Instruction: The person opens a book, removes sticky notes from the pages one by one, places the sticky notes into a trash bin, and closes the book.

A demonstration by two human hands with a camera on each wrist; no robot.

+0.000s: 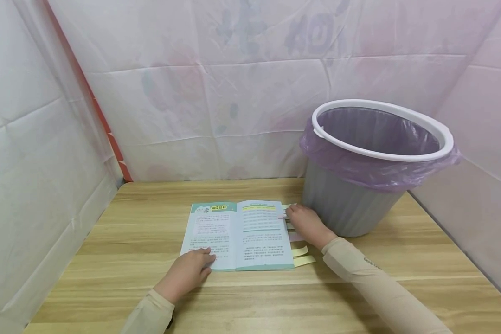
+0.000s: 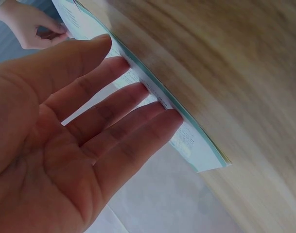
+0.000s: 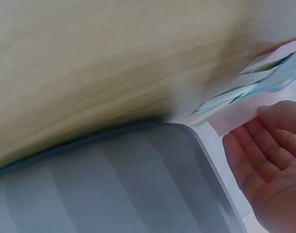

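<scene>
An open book [image 1: 259, 253] lies on the table, with printed text on both pages and green bands. Several paper tabs stick out past its right edge, among them yellow tabs [image 1: 305, 260] near the lower corner. My left hand [image 1: 189, 273] rests on the lower left page; in the left wrist view its fingers [image 2: 133, 136] are nearly straight against the book. At the book's right edge, my right hand [image 1: 311, 227] pinches a pink paper tab [image 3: 237, 114] between thumb and fingers. That hand covers part of the row of tabs.
A grey trash bin [image 1: 346, 199] with a white rim [image 1: 380, 102] and a purple bag liner [image 1: 359, 171] stands just right of the book, close beside my right hand. The wooden table [image 1: 142, 222] ends at a draped, patterned sheet [image 1: 171, 116] behind.
</scene>
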